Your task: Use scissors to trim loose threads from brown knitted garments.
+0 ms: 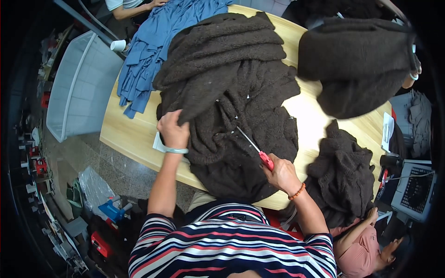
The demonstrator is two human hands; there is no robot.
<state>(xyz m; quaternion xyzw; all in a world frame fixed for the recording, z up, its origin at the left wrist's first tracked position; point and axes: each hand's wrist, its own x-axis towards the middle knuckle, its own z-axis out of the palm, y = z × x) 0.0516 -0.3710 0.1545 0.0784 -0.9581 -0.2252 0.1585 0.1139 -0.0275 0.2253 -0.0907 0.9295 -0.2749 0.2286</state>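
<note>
Dark brown knit garments (264, 88) lie heaped on the table in front of me, with small white tags or bits on them. My left hand (174, 131) is closed on an edge of the dark knit at the pile's left side; its fingertips are partly hidden by the cloth. In my right hand (282, 173) is a pair of red-handled scissors (265, 160), their slim metal blade pointing up and left. The blade's tip reaches the knit near a small white bit. My right fingers cover most of the handle.
Blue fabric (146, 60) hangs over the table's (125, 120) far left edge, near a grey-white bin (76, 88). At far right, another person's hand (416, 69) holds up a dark garment (357, 65). A second knit pile (343, 167) lies at right, near a person in pink (359, 250).
</note>
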